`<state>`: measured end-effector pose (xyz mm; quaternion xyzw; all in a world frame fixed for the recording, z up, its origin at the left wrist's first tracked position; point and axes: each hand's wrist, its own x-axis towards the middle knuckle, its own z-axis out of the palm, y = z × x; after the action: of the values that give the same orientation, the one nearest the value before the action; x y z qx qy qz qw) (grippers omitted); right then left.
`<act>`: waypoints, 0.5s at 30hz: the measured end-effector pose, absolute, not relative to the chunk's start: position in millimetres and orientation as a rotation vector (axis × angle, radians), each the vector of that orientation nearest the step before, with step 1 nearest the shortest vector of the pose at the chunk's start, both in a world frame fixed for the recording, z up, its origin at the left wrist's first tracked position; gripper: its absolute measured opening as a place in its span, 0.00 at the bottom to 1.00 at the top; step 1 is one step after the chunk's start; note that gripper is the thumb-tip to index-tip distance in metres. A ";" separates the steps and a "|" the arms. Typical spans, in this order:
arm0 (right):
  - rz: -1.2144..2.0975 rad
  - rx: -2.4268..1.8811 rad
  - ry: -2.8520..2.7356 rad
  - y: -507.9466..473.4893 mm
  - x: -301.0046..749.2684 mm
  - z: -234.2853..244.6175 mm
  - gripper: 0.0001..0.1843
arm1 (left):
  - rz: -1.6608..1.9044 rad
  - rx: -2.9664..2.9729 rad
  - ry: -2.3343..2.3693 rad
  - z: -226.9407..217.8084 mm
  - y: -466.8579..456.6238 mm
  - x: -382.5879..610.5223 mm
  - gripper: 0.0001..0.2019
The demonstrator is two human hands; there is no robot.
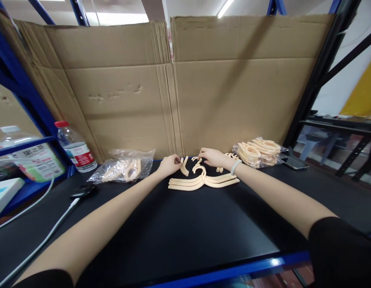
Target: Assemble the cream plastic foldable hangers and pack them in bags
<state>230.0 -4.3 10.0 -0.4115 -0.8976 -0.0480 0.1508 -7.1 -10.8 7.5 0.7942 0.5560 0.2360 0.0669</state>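
At the back of the black table, my left hand (170, 165) is closed in a pinch at the upper end of a pair of short, curved cream hanger arms (184, 167). My right hand (214, 157), with a beaded bracelet at the wrist, bends its fingers around a small cream hanger hook (198, 162); the fingertips partly cover it. Just in front of both hands lies a cream folding clothes hanger (187, 184), its hook up and its doubled arms spread left and right. More loose cream pieces (230, 155) lie behind my right wrist, partly hidden.
Clear bags of cream hanger parts lie left (125, 170) and right (259, 152). A phone (295, 162) is at the right. On the left are a red-capped bottle (77, 148), a black device (83, 191) and its white cable (50, 236). A cardboard wall (128, 100) closes the back.
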 end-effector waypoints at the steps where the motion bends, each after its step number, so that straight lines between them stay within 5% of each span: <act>1: -0.148 -1.189 -2.595 -0.3 227.3 8.6 0.17 | 0.671 2.387 1.709 6.6 -6.9 -4.7 0.06; 15: -0.114 -1.166 -2.304 13.1 223.7 -1.7 0.09 | 0.417 2.453 1.862 3.6 -5.3 2.2 0.12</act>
<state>223.7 13.1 -1.7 -0.4338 -0.8571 -0.0424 0.2748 2.2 -5.3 3.6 0.7892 0.5990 0.1342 0.0171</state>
